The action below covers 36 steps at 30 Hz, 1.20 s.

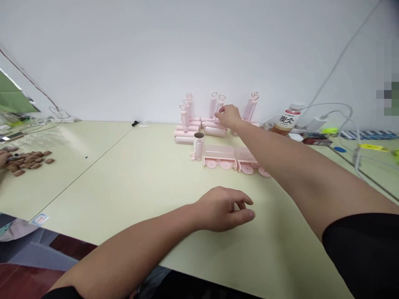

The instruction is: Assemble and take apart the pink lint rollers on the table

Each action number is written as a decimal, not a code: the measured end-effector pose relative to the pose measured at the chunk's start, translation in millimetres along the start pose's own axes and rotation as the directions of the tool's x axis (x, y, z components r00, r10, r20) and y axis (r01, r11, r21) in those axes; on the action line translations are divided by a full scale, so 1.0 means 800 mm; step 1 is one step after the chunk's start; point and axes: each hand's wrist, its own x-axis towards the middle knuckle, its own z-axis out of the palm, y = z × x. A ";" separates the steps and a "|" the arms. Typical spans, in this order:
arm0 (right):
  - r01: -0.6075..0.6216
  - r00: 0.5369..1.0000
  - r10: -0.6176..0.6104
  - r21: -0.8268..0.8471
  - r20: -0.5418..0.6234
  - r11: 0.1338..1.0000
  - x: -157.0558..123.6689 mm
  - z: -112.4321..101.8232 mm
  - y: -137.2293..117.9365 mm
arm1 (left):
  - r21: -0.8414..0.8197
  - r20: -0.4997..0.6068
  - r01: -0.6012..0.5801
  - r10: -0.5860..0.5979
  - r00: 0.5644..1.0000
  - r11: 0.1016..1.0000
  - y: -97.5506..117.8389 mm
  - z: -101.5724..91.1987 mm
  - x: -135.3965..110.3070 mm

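Note:
My right hand [230, 116] reaches to the back of the table, its thumb and fingers closed around a slim pink tube with a heart-shaped loop [220, 104] on top. Similar pink tubes [184, 118] stand to its left and right among pale pink cylindrical pieces [215, 131] lying down. In front is a row of pink pieces with round discs [220, 155]. Beside it stands an open-topped cylinder [198, 143], with a small pink tube against it. Over the near part of the table, my left hand [222, 209] holds nothing, its thumb and fingers apart.
A drink bottle [285, 120], white cables and a dark red box [317, 140] are at the right. Brown pieces [29, 161] lie in a pile at the far left, with another person's hand [3, 158] at them. A wall [140, 62] borders the table's back.

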 end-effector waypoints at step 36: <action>0.392 0.826 -0.427 0.167 0.368 0.904 -0.087 -0.036 -0.033 | 0.109 0.101 0.097 -0.108 0.989 0.989 -0.003 0.003 0.006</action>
